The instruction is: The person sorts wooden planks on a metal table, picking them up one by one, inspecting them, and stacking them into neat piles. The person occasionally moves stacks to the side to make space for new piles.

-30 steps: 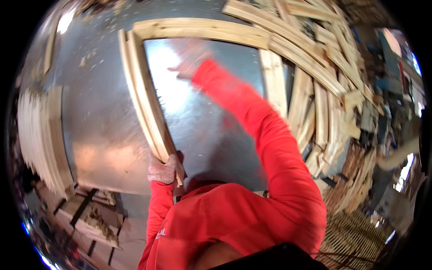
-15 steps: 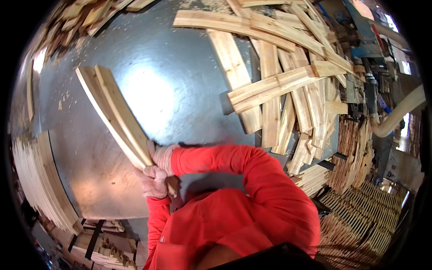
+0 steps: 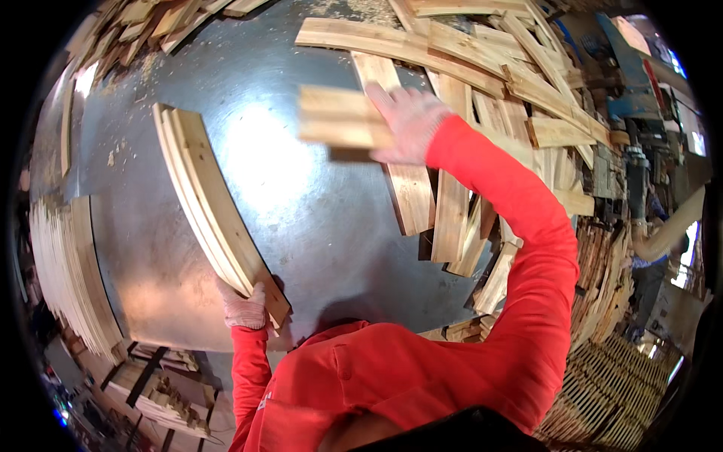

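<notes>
In a pale glove, my left hand [image 3: 245, 304] is closed around the near end of a few wooden boards [image 3: 203, 200]. They are held together on edge, slanting away to the far left over the metal table. My right hand [image 3: 413, 124], also gloved, is stretched out over the loose pile. It grips the right end of another wooden board [image 3: 343, 119], blurred by motion, with the thumb on the far side. Crossed loose boards [image 3: 452, 173] lie beneath and beyond this hand.
The shiny metal table [image 3: 301, 218] carries wood shavings. At its left edge stands a row of stacked boards [image 3: 68, 271]; scrap pieces [image 3: 143, 22] are heaped far left. To the right are machinery with a pale hose [image 3: 674, 230] and a large stack of slats [image 3: 610, 369].
My right hand has left the held boards, reached out to the far right and taken hold of a board from the pile. My left hand keeps its boards, now turned more upright.
</notes>
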Available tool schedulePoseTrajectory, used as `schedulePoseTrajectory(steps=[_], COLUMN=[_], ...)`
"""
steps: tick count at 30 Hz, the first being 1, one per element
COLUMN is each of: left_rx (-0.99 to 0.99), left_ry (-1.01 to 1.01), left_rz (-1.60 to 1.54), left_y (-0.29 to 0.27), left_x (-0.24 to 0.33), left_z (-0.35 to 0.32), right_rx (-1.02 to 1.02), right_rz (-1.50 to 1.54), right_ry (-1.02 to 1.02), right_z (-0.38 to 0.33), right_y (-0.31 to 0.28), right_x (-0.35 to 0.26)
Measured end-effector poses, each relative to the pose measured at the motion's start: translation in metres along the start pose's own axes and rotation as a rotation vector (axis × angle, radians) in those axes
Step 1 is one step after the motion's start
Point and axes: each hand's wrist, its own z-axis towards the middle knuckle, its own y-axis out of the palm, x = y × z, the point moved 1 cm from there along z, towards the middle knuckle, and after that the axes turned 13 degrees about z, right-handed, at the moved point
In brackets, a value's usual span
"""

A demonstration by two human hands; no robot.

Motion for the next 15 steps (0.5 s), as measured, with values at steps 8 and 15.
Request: schedulePoseTrajectory(steps=[8,15], left_rx=[-0.076,0.185], left_ry=[-0.122,-0.100], left_rz=[-0.313,0.280], left_y=[-0.009,0.024], left_x=[0.028,0.027], left_z=[-0.009,-0.017], right_rx=[0.160,0.508], right_rz=[1.658,0.047], right_ry=[-0.017,-0.558], right_z=[0.187,0.130], right_y=[0.110,0.057], right_x=[-0.094,-0.025])
